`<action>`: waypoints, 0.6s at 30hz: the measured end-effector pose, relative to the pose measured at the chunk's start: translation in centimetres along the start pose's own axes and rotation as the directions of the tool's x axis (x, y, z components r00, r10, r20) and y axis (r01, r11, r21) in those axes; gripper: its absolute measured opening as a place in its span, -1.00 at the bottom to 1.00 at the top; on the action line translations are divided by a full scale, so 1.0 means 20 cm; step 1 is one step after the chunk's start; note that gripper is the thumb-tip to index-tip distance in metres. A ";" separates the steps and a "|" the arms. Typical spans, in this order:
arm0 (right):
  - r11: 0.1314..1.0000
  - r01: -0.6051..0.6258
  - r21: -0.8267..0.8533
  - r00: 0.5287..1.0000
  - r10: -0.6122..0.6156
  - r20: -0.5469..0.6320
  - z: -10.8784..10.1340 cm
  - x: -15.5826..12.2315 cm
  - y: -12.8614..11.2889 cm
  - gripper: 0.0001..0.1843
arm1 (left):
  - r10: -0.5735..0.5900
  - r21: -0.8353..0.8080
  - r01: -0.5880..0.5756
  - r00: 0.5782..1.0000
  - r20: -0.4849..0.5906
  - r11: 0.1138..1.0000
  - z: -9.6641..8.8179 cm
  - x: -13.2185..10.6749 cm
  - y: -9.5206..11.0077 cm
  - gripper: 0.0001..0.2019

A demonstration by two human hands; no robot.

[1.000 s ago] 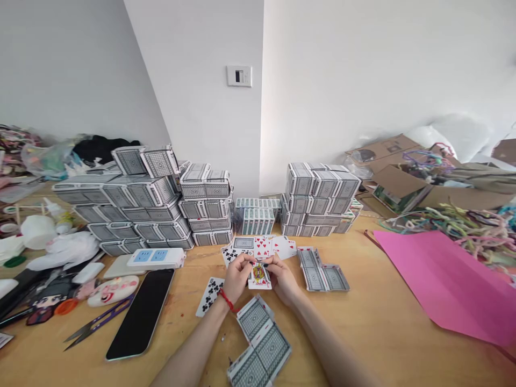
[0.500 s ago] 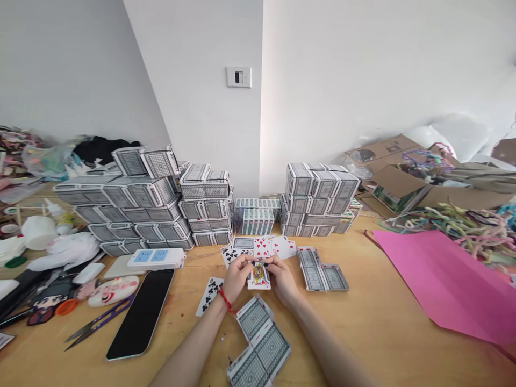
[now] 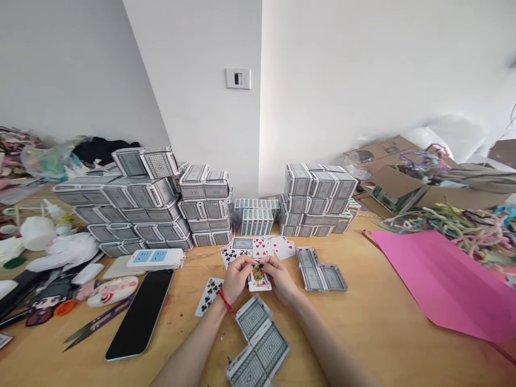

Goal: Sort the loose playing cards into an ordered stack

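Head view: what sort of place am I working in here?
Probably a home craft or packing table: stacked card boxes against the wall, pink paper and pipe cleaners beside them, scissors nearby. The left hand and right hand pinch a card.

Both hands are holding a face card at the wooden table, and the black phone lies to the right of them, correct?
No. In the head view the black phone lies to the left of them. The left hand and right hand do hold the face card at the wooden table.
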State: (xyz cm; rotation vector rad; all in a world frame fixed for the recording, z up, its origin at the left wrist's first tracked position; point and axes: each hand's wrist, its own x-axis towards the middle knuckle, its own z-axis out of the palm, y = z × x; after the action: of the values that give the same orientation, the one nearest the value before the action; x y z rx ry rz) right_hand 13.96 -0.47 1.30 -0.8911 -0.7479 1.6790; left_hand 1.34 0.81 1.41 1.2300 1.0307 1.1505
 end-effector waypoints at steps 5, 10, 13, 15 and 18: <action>0.999 0.036 0.020 0.999 -0.036 0.011 0.01 0.01 0.03 -0.81 | 0.105 0.080 -0.108 0.993 0.046 0.991 0.01 -0.01 -0.01 -0.92; 0.994 0.090 0.066 0.996 -0.088 -0.029 0.01 0.01 0.04 -0.83 | 0.083 0.070 -0.085 0.996 0.042 0.994 0.01 -0.02 0.02 -0.92; 0.997 0.061 0.045 0.996 -0.064 0.054 0.01 0.00 0.02 -0.83 | 0.053 0.024 -0.054 0.998 0.021 0.998 -0.01 -0.02 0.02 -0.91; 0.999 0.031 0.028 0.990 -0.035 0.137 0.00 -0.01 0.00 -0.80 | 0.027 -0.006 -0.027 1.000 0.003 1.000 -0.02 -0.02 0.02 -0.91; 0.998 -0.025 0.056 0.978 0.013 0.206 -0.02 -0.01 -0.01 -0.75 | -0.027 -0.048 0.026 0.999 -0.022 0.999 -0.03 -0.02 0.02 -0.91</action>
State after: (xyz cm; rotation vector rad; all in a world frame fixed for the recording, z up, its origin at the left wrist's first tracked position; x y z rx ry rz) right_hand 14.45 -0.60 1.28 -0.6925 -0.8264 1.8199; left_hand 0.75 0.59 1.73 1.1650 1.0281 1.1650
